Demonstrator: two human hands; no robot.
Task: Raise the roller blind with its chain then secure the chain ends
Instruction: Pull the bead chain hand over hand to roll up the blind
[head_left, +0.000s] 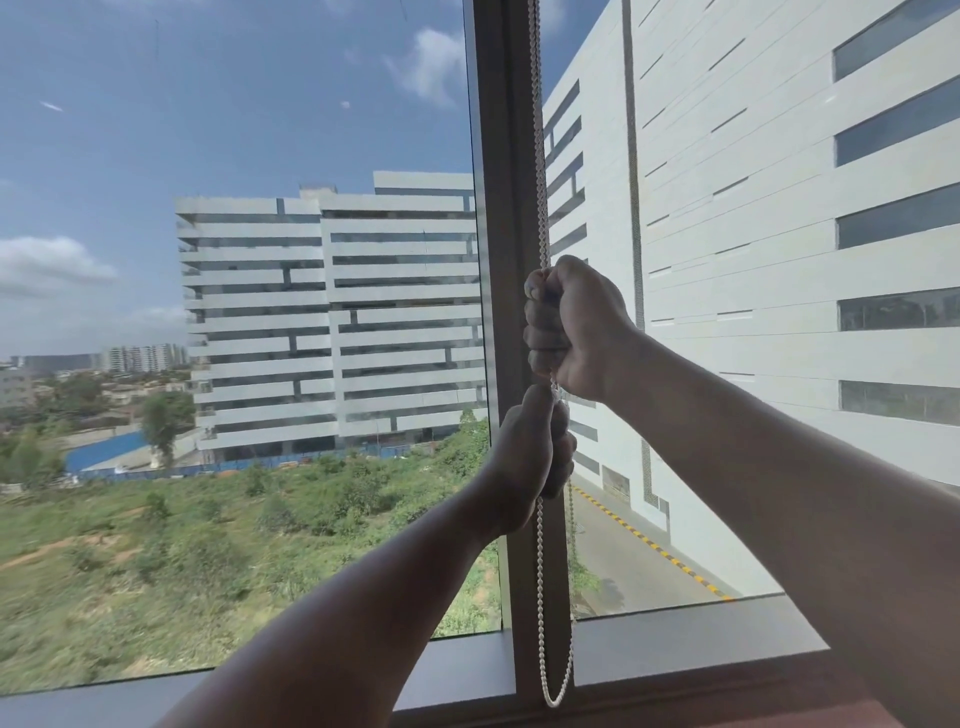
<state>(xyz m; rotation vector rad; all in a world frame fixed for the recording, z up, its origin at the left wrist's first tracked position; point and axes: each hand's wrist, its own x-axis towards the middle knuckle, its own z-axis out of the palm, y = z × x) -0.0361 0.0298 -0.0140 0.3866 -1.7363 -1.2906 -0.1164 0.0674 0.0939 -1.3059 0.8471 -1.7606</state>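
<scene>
A white bead chain (540, 156) hangs down in front of the dark window mullion (501, 208), from the top edge of the view to a loop near the sill. My right hand (571, 327) is fisted around the chain at mid height. Directly below it, my left hand (530, 452) grips the same chain, and the two fists almost touch. Below my left hand the chain falls in two strands that meet in the bottom loop (551, 699). The blind itself is out of view above; both panes are uncovered.
A grey window sill (675, 649) runs along the bottom of the glass. Outside are white office buildings, green ground and a road. A second, darker chain (634, 208) hangs in front of the right pane.
</scene>
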